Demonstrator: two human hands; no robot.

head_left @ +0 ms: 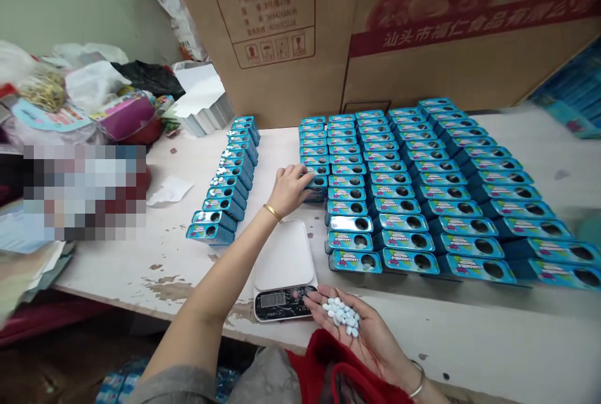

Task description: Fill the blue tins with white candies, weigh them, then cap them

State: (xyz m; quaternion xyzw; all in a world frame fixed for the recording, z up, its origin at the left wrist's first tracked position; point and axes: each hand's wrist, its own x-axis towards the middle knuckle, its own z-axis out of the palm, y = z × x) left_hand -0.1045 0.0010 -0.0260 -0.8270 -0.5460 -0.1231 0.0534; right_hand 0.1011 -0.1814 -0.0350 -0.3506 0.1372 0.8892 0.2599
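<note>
My left hand [290, 190] reaches forward, its fingers gripping a blue tin [315, 190] at the edge of a large block of blue tins [422, 216], each with a round hole in its top. My right hand [364, 332] lies palm up near the table's front edge, cupping a small heap of white mints [342, 316]. A white digital kitchen scale [282, 266] stands between my hands, with nothing on its platform. To the left, a separate row of blue tins [230, 178] runs back, with white mints showing on the farther ones.
The worn, paint-chipped white table [141, 260] bears everything. Printed cardboard cartons [263, 28] stand along its back. Plastic bags and packaging [94, 91] are heaped at the left, a blurred patch [84, 191] covers part of that side, and a paper scrap [169, 191] lies nearby.
</note>
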